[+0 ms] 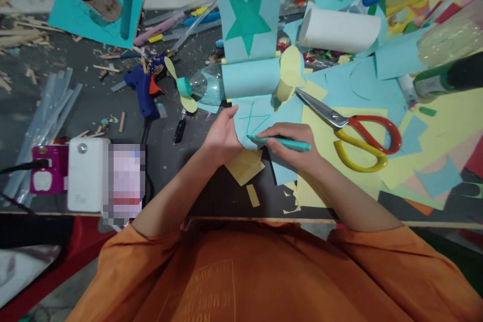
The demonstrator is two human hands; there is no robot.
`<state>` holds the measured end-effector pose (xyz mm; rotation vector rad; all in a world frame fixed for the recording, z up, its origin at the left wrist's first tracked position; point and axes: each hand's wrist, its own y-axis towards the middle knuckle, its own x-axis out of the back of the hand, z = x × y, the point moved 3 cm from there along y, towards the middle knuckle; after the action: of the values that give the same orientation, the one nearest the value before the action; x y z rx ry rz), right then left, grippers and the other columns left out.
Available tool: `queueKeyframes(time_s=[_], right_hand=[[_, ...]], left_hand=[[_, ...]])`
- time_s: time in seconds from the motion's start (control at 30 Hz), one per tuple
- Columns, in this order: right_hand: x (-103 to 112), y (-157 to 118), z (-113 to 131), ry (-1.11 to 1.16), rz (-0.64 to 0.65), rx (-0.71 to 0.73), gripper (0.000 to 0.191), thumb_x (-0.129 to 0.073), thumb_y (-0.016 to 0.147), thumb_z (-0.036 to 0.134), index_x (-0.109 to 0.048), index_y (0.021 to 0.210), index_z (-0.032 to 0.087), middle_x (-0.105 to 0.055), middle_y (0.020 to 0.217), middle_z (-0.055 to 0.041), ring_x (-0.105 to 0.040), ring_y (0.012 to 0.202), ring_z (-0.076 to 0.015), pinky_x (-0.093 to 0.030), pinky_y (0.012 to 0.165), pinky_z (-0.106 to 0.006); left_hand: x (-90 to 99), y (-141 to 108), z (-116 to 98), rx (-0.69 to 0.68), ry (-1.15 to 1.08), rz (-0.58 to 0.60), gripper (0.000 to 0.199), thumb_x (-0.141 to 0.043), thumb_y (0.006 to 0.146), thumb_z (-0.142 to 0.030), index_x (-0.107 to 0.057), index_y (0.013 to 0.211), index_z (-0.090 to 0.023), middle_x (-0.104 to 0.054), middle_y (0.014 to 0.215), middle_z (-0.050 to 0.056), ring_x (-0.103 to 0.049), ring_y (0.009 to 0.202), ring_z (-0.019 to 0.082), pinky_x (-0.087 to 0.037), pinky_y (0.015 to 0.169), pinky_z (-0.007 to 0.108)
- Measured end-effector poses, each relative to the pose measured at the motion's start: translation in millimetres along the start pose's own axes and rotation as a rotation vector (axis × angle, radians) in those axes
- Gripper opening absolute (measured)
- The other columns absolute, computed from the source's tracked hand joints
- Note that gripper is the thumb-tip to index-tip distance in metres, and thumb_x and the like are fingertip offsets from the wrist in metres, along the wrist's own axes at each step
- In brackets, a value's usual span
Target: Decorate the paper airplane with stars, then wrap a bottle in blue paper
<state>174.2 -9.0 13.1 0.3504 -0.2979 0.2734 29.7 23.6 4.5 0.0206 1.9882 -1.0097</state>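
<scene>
A model plane made from a plastic bottle [207, 83] lies before me, its body wrapped in light blue paper [251, 78]. A yellow paper propeller [191, 104] sits on its green cap, and yellow tail pieces [290, 73] are at the other end. The far wing [247, 15] bears a filled green star. My left hand [224, 136] holds the near wing [256, 110] by its left edge, fingers hidden beneath it, thumb on the rim. In my right hand [296, 143] is a green felt-tip pen [290, 144]; its tip touches the near wing, where star outlines show.
Large scissors [339, 121] with red and yellow handles lie right of my right hand on yellow paper. A blue glue gun [143, 90] is to the left, near a white power bank [87, 173]. Paper scraps, a white roll [339, 30] and bottles crowd the right side.
</scene>
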Motion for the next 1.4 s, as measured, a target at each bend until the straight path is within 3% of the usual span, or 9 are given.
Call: queueKeyframes(time_s=[0.23, 0.33, 0.47, 0.53, 0.87, 1.27, 1.4], right_hand=[[0, 1, 2, 0.038, 0.029, 0.044, 0.015, -0.062, 0.091, 0.026, -0.075, 0.085, 0.024, -0.077, 0.073, -0.0008, -0.071, 0.062, -0.0144, -0.056, 0.057, -0.027], [4, 1, -1, 0.063, -0.079, 0.001, 0.016, -0.062, 0.092, 0.031, -0.076, 0.085, 0.025, -0.077, 0.075, -0.0013, -0.071, 0.063, -0.0152, -0.056, 0.057, -0.029], [12, 1, -7, -0.033, -0.274, -0.092, 0.019, -0.063, 0.093, 0.041, -0.075, 0.097, 0.026, -0.078, 0.093, -0.005, -0.072, 0.079, -0.0209, -0.058, 0.071, -0.039], [13, 1, -9, -0.082, -0.303, -0.099, 0.021, -0.064, 0.092, 0.043, -0.075, 0.1, 0.027, -0.078, 0.097, -0.0058, -0.072, 0.085, -0.0234, -0.058, 0.075, -0.043], [9, 5, -11, -0.107, -0.266, -0.099, 0.016, -0.067, 0.091, 0.036, -0.076, 0.103, 0.029, -0.078, 0.097, -0.0036, -0.07, 0.09, -0.0228, -0.057, 0.081, -0.043], [10, 5, -8, -0.119, -0.269, -0.066, 0.013, -0.064, 0.089, 0.032, -0.075, 0.088, 0.027, -0.073, 0.078, -0.003, -0.065, 0.073, -0.0211, -0.053, 0.066, -0.04], [10, 5, -8, -0.109, -0.268, -0.031, 0.013, -0.062, 0.087, 0.025, -0.074, 0.082, 0.027, -0.07, 0.072, -0.0026, -0.065, 0.073, -0.0221, -0.053, 0.064, -0.041]], left_hand=[[2.6, 1, 1, 0.014, -0.033, -0.005, 0.053, -0.032, 0.1, -0.024, -0.043, 0.151, -0.015, -0.071, 0.131, 0.01, -0.055, 0.139, 0.027, -0.044, 0.115, 0.042], [1.9, 1, 1, 0.02, -0.044, 0.0, 0.052, -0.032, 0.1, -0.024, -0.043, 0.15, -0.014, -0.073, 0.126, 0.01, -0.057, 0.136, 0.027, -0.045, 0.114, 0.043], [1.1, 0, 1, 0.035, -0.051, -0.04, 0.051, -0.026, 0.102, -0.027, -0.045, 0.147, -0.012, -0.075, 0.119, 0.011, -0.062, 0.131, 0.025, -0.046, 0.113, 0.04], [0.6, 0, 1, 0.042, -0.05, -0.036, 0.051, -0.025, 0.102, -0.029, -0.048, 0.144, -0.011, -0.075, 0.118, 0.011, -0.063, 0.129, 0.024, -0.047, 0.112, 0.039], [-1.4, -1, 1, 0.038, -0.03, 0.004, 0.049, -0.024, 0.103, -0.026, -0.055, 0.137, -0.009, -0.077, 0.113, 0.012, -0.066, 0.124, 0.026, -0.049, 0.11, 0.04], [-2.4, -2, 1, 0.031, -0.011, 0.019, 0.049, -0.025, 0.103, -0.026, -0.054, 0.138, -0.009, -0.078, 0.108, 0.012, -0.067, 0.123, 0.026, -0.049, 0.111, 0.041], [-0.5, -1, 1, 0.039, -0.01, 0.009, 0.05, -0.024, 0.103, -0.026, -0.052, 0.141, -0.013, -0.078, 0.104, 0.008, -0.065, 0.126, 0.025, -0.05, 0.109, 0.041]])
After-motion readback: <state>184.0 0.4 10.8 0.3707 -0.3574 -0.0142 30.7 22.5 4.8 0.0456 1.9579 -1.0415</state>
